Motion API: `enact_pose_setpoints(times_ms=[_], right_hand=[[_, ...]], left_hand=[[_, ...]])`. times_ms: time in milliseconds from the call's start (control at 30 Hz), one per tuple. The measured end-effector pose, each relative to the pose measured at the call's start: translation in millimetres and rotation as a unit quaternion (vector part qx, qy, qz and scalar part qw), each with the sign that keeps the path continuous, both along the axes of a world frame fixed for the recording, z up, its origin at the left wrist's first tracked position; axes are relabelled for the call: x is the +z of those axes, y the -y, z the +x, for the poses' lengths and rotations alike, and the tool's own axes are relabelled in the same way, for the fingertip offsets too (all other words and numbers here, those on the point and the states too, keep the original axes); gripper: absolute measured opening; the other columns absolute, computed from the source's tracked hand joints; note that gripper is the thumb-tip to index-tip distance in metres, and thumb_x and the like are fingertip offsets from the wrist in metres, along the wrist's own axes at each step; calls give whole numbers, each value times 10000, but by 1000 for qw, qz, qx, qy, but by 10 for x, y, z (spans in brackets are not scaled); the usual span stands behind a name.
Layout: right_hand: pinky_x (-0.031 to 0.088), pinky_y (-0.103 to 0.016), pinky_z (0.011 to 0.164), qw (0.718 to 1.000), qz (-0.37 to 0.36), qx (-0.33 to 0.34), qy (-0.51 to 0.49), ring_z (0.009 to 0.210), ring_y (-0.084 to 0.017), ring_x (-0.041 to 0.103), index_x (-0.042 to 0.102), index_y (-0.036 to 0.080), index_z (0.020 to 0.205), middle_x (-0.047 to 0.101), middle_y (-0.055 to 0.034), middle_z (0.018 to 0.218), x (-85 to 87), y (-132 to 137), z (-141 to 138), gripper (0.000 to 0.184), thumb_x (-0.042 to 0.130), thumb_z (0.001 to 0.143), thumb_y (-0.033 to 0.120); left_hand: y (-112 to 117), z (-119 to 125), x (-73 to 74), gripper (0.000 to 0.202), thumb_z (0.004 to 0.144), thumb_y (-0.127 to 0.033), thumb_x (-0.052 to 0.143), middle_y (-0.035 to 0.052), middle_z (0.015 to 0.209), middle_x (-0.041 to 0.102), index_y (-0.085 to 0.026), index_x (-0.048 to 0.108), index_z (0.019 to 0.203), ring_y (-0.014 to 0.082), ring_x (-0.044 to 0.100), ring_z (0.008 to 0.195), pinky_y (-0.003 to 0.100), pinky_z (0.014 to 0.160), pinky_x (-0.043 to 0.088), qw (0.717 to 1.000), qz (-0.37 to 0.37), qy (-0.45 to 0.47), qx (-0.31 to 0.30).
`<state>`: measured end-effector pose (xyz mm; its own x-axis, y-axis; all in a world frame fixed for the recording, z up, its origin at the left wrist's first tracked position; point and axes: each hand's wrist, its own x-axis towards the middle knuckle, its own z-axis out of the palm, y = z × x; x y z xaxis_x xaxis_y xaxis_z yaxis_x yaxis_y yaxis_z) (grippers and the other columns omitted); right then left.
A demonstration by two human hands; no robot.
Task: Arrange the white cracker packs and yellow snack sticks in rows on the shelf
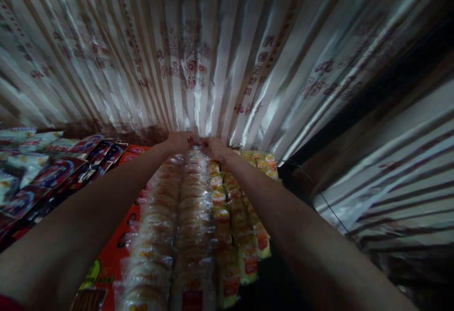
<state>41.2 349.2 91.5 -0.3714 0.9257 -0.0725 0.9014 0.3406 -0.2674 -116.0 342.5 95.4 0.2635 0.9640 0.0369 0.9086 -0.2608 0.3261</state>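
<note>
My left hand [181, 142] and right hand [214, 149] nearly meet at the far end of the packets [194, 216], by the sheet [191, 107]; whether my fingers grip, I can't tell. Leaning down could squash the packets.

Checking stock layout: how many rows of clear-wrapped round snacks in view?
2: the left row beside the orange package, and the right row beside the yellow packets. The arms may hide more.
</note>
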Motion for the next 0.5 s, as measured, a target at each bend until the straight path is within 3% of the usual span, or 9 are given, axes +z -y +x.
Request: enact_pose_setpoints(times_ms=[100, 200, 300, 500], right_hand=[[426, -205, 707, 998, 45, 17, -28, 815, -150, 616, 666, 173, 1035, 696, -51, 927, 18, 37, 77, 278, 472, 841, 221], [413, -229, 806, 993, 80, 80, -44, 780, -142, 612, 703, 116, 879, 696, -56, 809, 17, 55, 177, 248, 475, 844, 208], [343, -295, 967, 988, 81, 129, -40, 811, -139, 615, 708, 140, 766, 703, -41, 782, -28, 57, 222, 187, 533, 815, 185], [341, -353, 1002, 988, 95, 85, -85, 919, -168, 609, 695, 186, 767, 703, -34, 858, -146, 33, 152, 67, 639, 731, 193]], left_hand=[[1, -50, -5, 194, 742, -218, 528, 4, 877, 707, -219, 692, 846, 155, 622, 847, 210, 754, 441, 999, -16, -31, -40], [23, -67, -29, 189, 716, -198, 539, 24, 879, 711, -210, 708, 800, 172, 621, 879, 227, 801, 435, 996, -29, -45, -75], [58, -45, -69, 183, 683, -162, 557, 53, 852, 709, -176, 709, 784, 184, 629, 849, 235, 783, 445, 998, -22, -23, -56], [78, -21, -160, 190, 708, -141, 526, 71, 812, 693, -145, 687, 808, 185, 630, 795, 246, 738, 456, 1000, 15, -7, -15]])
